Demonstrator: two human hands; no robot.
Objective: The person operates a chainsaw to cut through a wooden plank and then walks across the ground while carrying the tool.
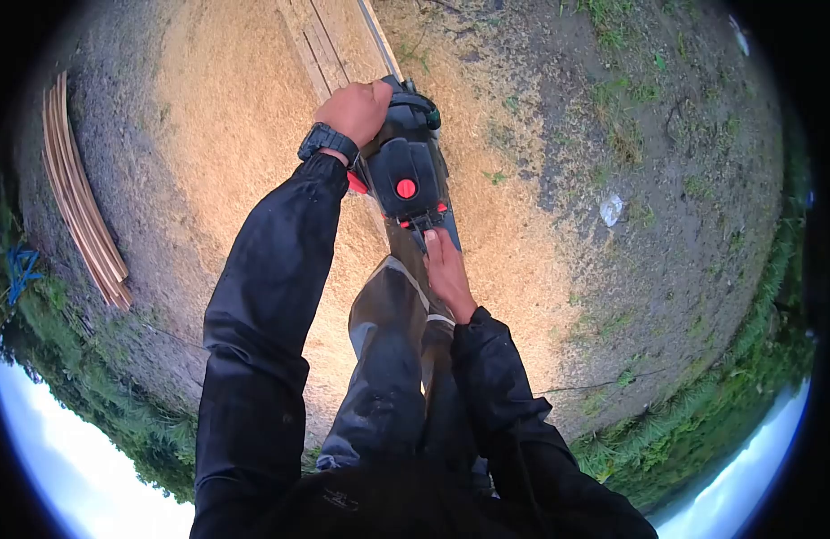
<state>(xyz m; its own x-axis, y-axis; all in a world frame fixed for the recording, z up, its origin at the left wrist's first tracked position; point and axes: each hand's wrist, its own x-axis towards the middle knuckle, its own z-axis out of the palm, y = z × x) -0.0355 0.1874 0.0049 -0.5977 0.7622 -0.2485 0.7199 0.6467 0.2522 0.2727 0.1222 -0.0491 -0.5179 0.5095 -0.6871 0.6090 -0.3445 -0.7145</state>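
Observation:
A black chainsaw [406,162] with red parts is held in front of me over a long wooden plank [339,40] that runs away toward the top of the view. My left hand [355,110], with a black watch on the wrist, grips the saw's front handle. At the rear of the saw my right hand [446,269] holds the back handle. Both arms wear black sleeves. My legs in dark trousers [388,359] stand just below the saw. The saw's bar is hidden by its body.
Pale sawdust [235,117] covers the ground around the plank. A stack of thin wooden boards [78,202] lies at the left. Bare dirt with grass patches and a white scrap [611,208] lie to the right. Grass rings the edge.

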